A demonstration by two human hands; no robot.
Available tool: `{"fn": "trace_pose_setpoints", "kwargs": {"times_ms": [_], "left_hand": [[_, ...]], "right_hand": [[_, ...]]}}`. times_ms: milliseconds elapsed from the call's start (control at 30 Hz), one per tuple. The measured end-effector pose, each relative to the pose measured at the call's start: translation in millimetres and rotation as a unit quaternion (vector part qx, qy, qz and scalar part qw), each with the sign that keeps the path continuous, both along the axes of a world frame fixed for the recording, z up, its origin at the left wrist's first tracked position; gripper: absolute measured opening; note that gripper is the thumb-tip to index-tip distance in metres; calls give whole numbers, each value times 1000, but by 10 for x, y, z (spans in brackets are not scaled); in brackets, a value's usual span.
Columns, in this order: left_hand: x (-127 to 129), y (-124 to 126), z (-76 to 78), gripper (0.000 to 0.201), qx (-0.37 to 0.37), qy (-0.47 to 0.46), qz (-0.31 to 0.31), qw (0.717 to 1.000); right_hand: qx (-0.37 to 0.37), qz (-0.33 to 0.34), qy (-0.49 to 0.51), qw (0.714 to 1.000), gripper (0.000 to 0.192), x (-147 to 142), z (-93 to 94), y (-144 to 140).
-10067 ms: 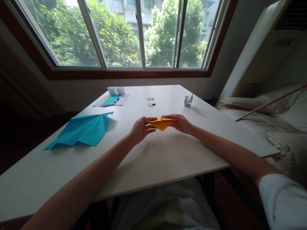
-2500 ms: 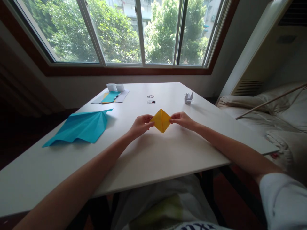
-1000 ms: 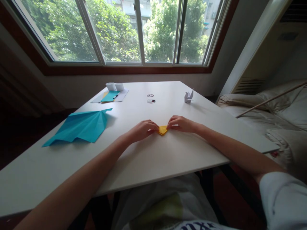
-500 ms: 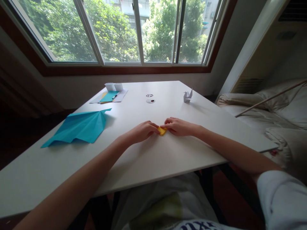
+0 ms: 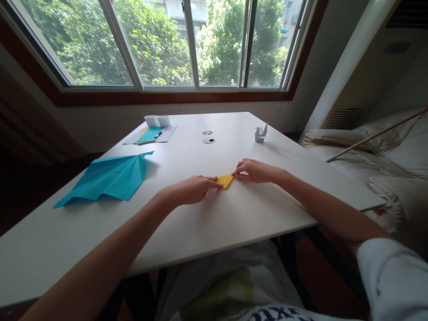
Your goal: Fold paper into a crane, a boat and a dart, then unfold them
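The yellow folded paper [image 5: 225, 181] is laid on the white table [image 5: 214, 227], between two hands that are set apart. Its left part is pressed by fingers of the left hand [image 5: 194, 190], but whether it is also gripped there cannot be told; its right corner is pinched by the right hand [image 5: 254, 171].

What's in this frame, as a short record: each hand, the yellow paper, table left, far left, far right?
left hand: fingers on the left part of the yellow paper
right hand: fingertips at its right corner
yellow paper: folded, on the table
table left: creased blue sheet
far left: pen on stacked sheets, two white boxes
far right: white crane
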State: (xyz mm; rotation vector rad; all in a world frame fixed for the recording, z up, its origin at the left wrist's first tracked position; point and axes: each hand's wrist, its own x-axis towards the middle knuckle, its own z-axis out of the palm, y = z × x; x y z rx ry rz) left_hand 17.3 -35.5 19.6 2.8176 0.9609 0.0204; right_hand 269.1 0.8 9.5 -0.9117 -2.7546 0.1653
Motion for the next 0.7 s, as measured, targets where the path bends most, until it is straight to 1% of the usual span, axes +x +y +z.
{"fn": "trace_pose_setpoints", "kwargs": {"times_ms": [100, 200, 267, 333, 400, 500, 600, 700], "left_hand": [[1, -7, -1, 56, 3, 20, 10, 1000], [-5, -13, 1, 59, -8, 27, 20, 999], [-13, -21, 10, 60, -19, 22, 18, 999], [-21, -32, 26, 62, -32, 8, 8, 999], [-28, -41, 41, 63, -45, -8, 0, 999], [-26, -48, 46, 63, -55, -22, -1, 998], [-3, -36, 18, 56, -46, -50, 6, 998], [26, 11, -39, 38, -21, -103, 18, 994]], "right_hand": [[1, -20, 6, 1000, 21, -25, -11, -6], [27, -51, 14, 998, 21, -97, -25, -40], [39, -73, 12, 997, 20, -147, -41, -61], [36, -89, 5, 995, 19, -185, -63, -72], [26, -90, 5, 996, 20, -209, -88, -75], [23, -73, 14, 997, 22, -229, -115, -71], [26, -59, 21, 998, 20, -236, -122, -69], [-9, -61, 45, 997, 18, -227, -122, -69]]}}
